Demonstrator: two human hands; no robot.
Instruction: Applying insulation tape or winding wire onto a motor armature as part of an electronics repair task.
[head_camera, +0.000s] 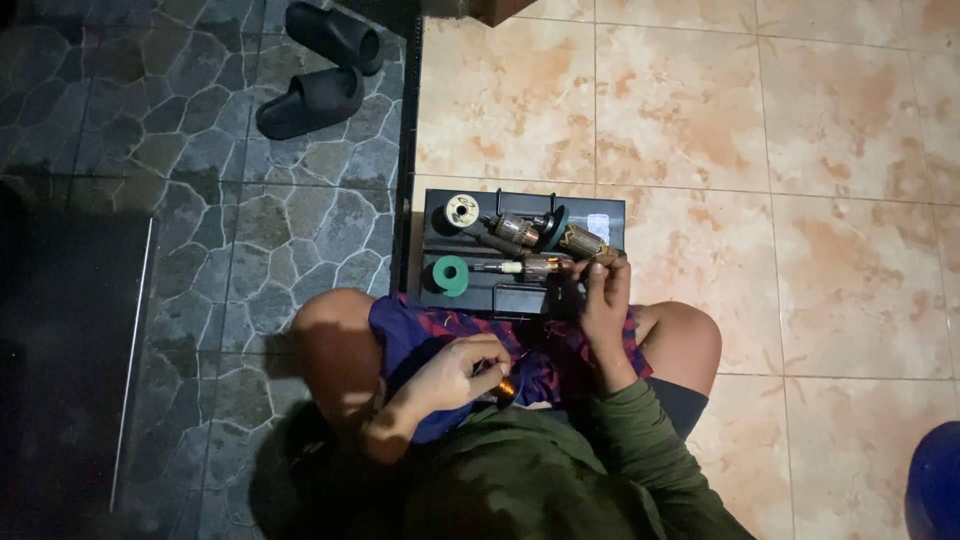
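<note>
I sit on the floor with a black tray (600, 215) in front of my knees. My right hand (603, 300) reaches out to the tray and grips the near end of a copper-wound motor armature (548, 265) lying in it. Two more armatures (520, 230) lie behind it. My left hand (462, 368) rests in my lap, fingers pinched around a small copper-coloured coil (507, 387). A green spool (449, 276) and a pale spool (461, 210) stand at the tray's left side.
A pair of black slide sandals (318, 70) lies on the dark stone paving at the upper left. Beige tiles cover the floor to the right. A blue round object (937, 480) shows at the lower right corner. A dark panel (70, 340) lies at the left.
</note>
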